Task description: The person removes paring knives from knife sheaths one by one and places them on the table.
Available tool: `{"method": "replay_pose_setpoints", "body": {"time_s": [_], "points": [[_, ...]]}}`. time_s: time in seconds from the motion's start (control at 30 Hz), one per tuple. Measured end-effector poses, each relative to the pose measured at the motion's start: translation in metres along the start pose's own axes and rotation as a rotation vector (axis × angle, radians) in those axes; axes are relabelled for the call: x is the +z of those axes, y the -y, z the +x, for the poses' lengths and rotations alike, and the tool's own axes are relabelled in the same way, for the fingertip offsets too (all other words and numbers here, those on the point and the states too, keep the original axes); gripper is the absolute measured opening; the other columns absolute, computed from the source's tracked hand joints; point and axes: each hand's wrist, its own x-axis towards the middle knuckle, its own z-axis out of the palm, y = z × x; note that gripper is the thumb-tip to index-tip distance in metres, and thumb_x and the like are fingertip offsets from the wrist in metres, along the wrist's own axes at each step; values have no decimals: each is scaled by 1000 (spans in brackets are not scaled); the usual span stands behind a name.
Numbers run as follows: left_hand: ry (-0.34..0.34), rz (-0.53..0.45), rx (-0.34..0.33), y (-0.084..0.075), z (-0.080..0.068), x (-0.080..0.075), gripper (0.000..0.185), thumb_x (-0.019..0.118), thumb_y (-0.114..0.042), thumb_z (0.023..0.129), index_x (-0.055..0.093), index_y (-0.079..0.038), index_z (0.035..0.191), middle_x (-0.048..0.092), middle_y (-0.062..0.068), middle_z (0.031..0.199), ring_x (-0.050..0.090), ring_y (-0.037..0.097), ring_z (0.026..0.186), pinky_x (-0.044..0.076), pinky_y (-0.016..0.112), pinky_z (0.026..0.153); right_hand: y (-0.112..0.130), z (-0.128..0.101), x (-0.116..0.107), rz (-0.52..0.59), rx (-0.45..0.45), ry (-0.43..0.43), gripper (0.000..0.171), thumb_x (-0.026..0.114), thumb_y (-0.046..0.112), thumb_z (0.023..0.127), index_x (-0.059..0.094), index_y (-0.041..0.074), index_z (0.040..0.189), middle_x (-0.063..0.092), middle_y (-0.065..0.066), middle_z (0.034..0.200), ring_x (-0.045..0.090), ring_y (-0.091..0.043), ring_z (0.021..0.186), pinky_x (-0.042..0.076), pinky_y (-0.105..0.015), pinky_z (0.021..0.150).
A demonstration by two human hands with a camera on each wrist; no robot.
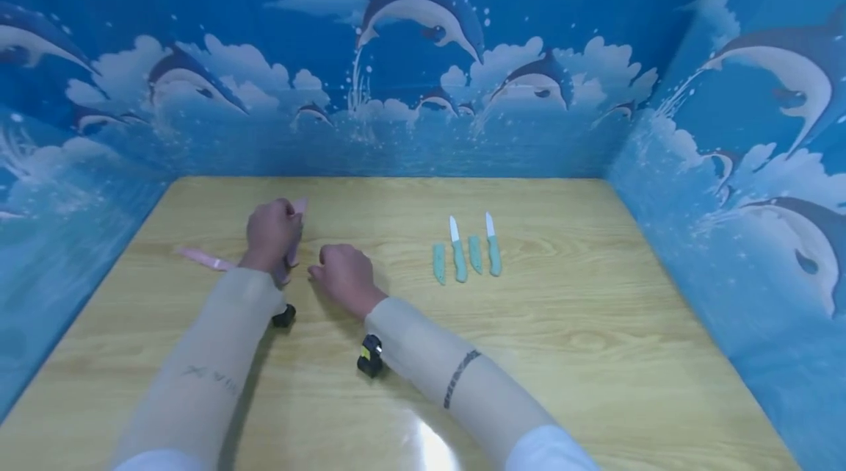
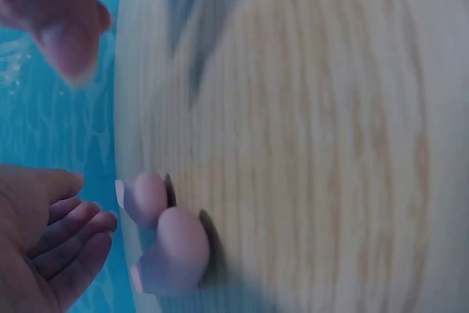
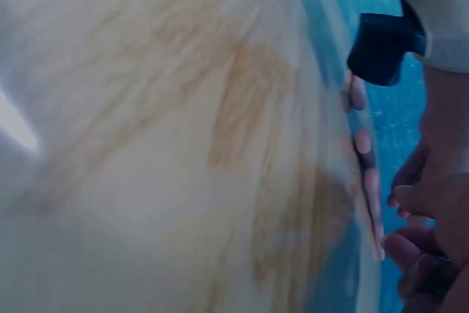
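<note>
left hand [image 1: 272, 232] hiding pink knife [image 1: 295, 232], grip unclear

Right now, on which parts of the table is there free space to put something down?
The table is bare along its right side, between the green knives and the right wall. The back strip is also bare. It is crowded at the left centre, where the left hand, right hand and pink pieces lie.

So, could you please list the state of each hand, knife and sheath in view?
left hand: curled round a pink knife
right hand: loosely curled, holds nothing
second pink piece: flat on table
two teal knives: unsheathed, white blades bare
two teal sheaths: empty, beside the knives
</note>
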Motion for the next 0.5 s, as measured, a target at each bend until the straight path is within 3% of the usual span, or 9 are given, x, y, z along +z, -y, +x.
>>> {"method": "replay_pose_setpoints", "body": {"time_s": [0.17,0.37,0.5], "points": [[-9,-11,-7,5,6,0,28,55,-19,98,61,8,103,65,27,97,61,43,89,51,54,82,9,9,6,-2,12,-4,32,66,40,92,59,17,71,51,8,60,47,-7,51,38,-19,43],[-10,8,0,7,7,0,33,59,-23,96,62,9,101,66,27,93,62,43,84,53,53,79,19,15,15,-35,40,11,33,59,42,96,60,16,76,52,5,62,48,-9,53,40,-21,44],[5,34,-7,7,7,-2,30,63,-23,94,62,6,86,64,21,75,60,33,65,53,43,61,23,19,22,-60,55,16,37,59,47,95,60,17,73,53,4,63,49,-10,54,40,-22,43]]}}
